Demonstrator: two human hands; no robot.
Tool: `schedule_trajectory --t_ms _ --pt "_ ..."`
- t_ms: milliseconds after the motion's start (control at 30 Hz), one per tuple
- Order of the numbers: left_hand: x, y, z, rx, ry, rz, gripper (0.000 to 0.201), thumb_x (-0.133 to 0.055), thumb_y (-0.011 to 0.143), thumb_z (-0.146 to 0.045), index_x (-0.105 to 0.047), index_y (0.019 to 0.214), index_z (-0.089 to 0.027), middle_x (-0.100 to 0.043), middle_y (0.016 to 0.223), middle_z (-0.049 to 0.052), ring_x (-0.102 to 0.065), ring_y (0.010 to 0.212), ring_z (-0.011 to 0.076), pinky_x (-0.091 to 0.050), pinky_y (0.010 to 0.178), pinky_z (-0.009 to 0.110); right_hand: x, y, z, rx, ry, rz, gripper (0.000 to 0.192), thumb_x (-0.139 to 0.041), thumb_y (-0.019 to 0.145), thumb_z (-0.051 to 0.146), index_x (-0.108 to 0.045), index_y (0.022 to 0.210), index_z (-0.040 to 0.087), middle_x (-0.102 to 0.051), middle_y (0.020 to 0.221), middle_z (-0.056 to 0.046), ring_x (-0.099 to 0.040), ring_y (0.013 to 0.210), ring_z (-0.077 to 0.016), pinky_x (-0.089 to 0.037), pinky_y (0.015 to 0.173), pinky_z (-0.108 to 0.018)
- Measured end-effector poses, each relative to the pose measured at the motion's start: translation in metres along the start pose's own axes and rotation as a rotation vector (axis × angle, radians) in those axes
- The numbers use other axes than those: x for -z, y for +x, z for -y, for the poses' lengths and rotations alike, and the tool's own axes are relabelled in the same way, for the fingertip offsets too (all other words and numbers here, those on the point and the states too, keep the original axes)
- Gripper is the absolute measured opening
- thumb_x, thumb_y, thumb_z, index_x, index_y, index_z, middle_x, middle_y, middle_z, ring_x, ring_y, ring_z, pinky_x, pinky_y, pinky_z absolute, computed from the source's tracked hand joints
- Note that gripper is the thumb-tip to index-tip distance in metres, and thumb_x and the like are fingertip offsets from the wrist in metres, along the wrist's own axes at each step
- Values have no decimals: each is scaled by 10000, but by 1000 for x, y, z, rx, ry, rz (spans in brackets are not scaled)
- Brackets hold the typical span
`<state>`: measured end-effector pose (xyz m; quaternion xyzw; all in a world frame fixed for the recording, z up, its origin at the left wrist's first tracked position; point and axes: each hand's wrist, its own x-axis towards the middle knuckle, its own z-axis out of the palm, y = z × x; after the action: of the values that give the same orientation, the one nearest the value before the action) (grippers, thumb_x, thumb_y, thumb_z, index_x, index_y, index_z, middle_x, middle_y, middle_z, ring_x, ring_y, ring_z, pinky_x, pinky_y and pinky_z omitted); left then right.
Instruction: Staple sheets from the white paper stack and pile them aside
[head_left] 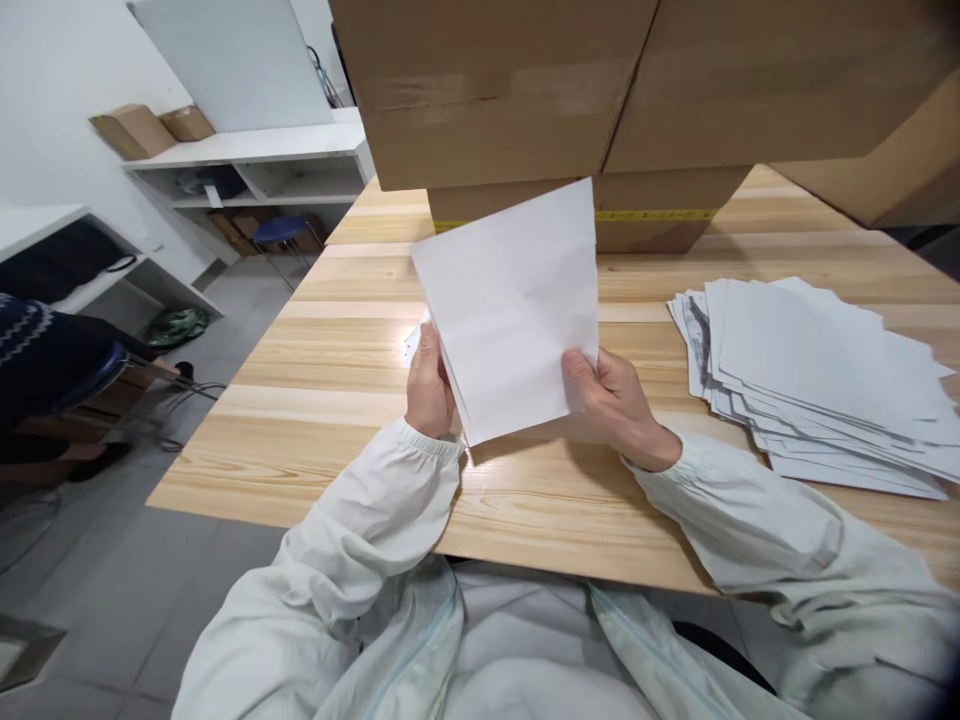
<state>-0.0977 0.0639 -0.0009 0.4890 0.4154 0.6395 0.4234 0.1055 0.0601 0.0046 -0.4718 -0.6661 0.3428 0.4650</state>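
Observation:
A white sheet of paper [517, 310] is held up at a tilt above the wooden table [300, 420]. My right hand [619, 405] pinches it near its lower right corner, thumb on top and fingers behind. At its left edge my left hand [430, 390] is closed with the thumb up, and a second sheet edge shows just under the top one. Some printed paper [414, 340] peeks out beside the left thumb; how many sheets are in this hand is hidden. To the right lies an uneven pile of papers [810, 350], mostly blank side up.
Large cardboard boxes [510, 90] are stacked at the back of the table, with another carton [885, 170] at the right. At the left are white shelves [247, 150], blue stools [281, 230] and part of a seated person [45, 350]. Cables [176, 405] lie on the floor.

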Motion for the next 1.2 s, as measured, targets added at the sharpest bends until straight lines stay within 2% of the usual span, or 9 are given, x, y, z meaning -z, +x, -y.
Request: schedule_trajectory --t_ms 100,267,500,667,767,900,1000,1100,1200 --pt "-4 -2 -1 64 -110 14 569 -524 881 -713 -671 1136 -226 -718 1196 88 -640 1223 274 -549 1007 429 8 -8 -8 -60 3 -25 435 -519 907 579 -491 686 205 -515 638 2 -434 578 -128 -374 530 -267" --pt "-5 -7 -3 170 -87 110 519 -634 809 -713 -702 990 -232 -742 966 68 -700 1062 286 -611 831 411 19 -20 -19 -169 63 -44 450 -566 881 605 -553 704 192 -565 646 -8 -480 580 -138 -398 518 -265" --pt "0 -10 4 447 -201 232 438 -757 746 -629 -692 852 -209 -693 710 26 -680 677 195 -524 547 305 28 -45 -33 -273 154 -62 431 -596 887 602 -691 850 183 -722 823 -53 -640 731 -200 -529 658 -323" --pt "-3 -16 15 545 -302 258 459 -771 748 -607 -718 988 -219 -771 933 62 -732 848 241 -593 671 358 31 -57 -45 -325 260 -39 394 -617 894 575 -730 985 209 -765 972 -59 -709 870 -241 -585 787 -389" --pt "-6 -18 19 553 -377 214 481 -788 750 -574 -706 1073 -227 -774 1045 67 -736 982 265 -623 806 396 32 -57 -45 -386 318 -25 379 -648 872 573 -735 976 218 -771 970 -76 -723 883 -268 -606 750 -412" --pt "-7 -17 15 552 -434 113 402 -789 788 -487 -692 1040 -190 -779 1046 71 -730 1052 268 -611 944 413 42 -44 -32 -407 536 -219 300 -711 831 525 -722 978 264 -765 1046 -56 -718 1011 -266 -625 822 -416" --pt "-9 -15 10 550 -455 43 304 -718 878 -391 -682 1074 -161 -778 1069 80 -711 1114 251 -577 1019 398 62 -32 -27 -298 719 -317 187 -700 831 489 -698 834 302 -738 1139 9 -686 1084 -217 -614 900 -379" --pt "-10 -16 8 519 -491 19 277 -679 914 -341 -687 1115 -150 -770 1115 85 -694 1157 233 -544 1063 369 85 -25 -32 -237 792 -275 243 -672 839 487 -631 665 324 -730 1130 64 -677 1040 -191 -624 845 -356" --pt "-11 -17 9 485 -486 15 301 -701 897 -361 -700 1115 -152 -767 1128 86 -694 1155 229 -542 1058 353 96 -22 -44 -229 776 -235 248 -665 847 485 -613 648 347 -715 1164 99 -664 1051 -187 -619 833 -357"
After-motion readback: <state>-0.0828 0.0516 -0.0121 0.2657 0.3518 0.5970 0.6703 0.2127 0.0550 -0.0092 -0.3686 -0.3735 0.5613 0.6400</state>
